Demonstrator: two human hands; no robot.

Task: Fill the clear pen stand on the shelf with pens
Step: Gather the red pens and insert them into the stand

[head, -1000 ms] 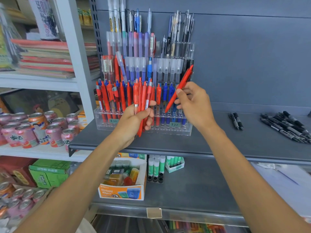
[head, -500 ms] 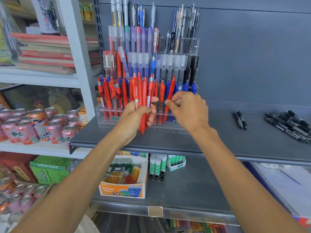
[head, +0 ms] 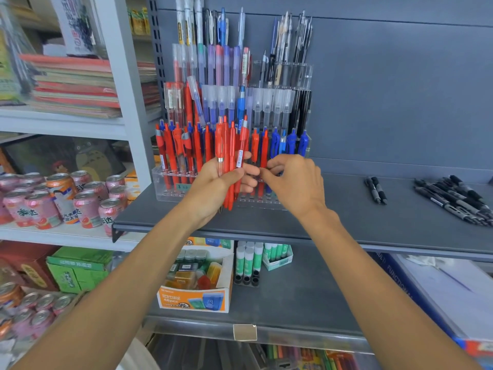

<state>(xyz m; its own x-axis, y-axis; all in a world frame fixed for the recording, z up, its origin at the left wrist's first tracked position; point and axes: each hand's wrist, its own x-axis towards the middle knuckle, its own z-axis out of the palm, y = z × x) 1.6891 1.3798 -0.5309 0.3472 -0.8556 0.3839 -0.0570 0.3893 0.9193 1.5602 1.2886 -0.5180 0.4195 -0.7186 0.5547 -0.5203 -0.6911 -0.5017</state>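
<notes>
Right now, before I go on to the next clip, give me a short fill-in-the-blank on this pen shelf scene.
1. The left hand grips a bunch of ___ pens.
2. The clear pen stand sits on the ___ shelf.
3. Loose black pens lie to the ___ of the stand.
4. The drink cans stand to the ___ of the stand.

Missing words: red; grey; right; left
</notes>
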